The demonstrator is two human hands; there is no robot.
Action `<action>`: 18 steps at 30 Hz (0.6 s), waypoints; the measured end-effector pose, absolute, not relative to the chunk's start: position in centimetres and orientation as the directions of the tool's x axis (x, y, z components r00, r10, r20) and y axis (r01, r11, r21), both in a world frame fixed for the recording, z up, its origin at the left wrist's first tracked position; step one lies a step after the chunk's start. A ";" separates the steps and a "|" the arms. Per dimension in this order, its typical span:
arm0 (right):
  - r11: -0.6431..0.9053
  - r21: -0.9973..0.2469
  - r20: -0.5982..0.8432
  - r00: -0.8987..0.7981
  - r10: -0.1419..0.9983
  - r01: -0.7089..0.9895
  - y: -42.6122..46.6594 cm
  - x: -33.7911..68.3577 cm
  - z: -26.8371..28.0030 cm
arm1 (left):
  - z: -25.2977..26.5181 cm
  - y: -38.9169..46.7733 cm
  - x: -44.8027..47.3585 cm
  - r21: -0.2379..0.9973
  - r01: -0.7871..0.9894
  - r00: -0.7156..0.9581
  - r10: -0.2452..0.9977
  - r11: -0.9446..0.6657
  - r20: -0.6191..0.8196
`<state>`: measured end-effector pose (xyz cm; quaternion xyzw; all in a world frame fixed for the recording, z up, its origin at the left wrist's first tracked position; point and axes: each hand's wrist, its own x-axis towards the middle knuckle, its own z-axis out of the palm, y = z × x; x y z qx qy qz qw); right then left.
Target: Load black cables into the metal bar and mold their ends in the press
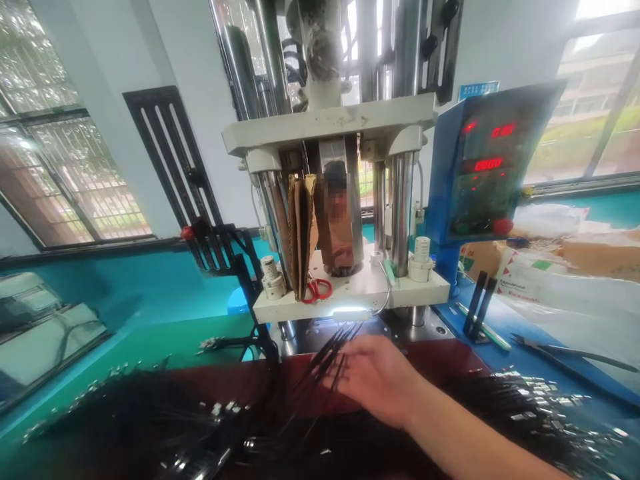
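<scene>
My right hand reaches in from the lower right, its fingers curled round a bundle of thin black cables. The far ends of these cables point toward the lit gap under the pale plate of a press with steel columns. A bright light strip shines just above them. Below and left of the hand lies a dark, blurred heap of black cables with shiny metal ends. Another pile of cables with silvery connectors is on the right. My left hand is out of view.
Red-handled scissors and folded cardboard sit on the press plate. A blue control box with red digits stands at the right. Pliers and a black two-pronged holder lie on the blue table. White sacks are behind.
</scene>
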<state>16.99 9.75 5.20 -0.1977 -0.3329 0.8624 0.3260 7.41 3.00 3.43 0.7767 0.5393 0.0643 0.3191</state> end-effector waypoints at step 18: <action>0.490 -0.735 -0.014 -0.733 0.680 0.469 10.5 24.7 3.8 | 5.4 7.0 -0.8 0.544 0.789 0.503 0.808 -0.284 -0.307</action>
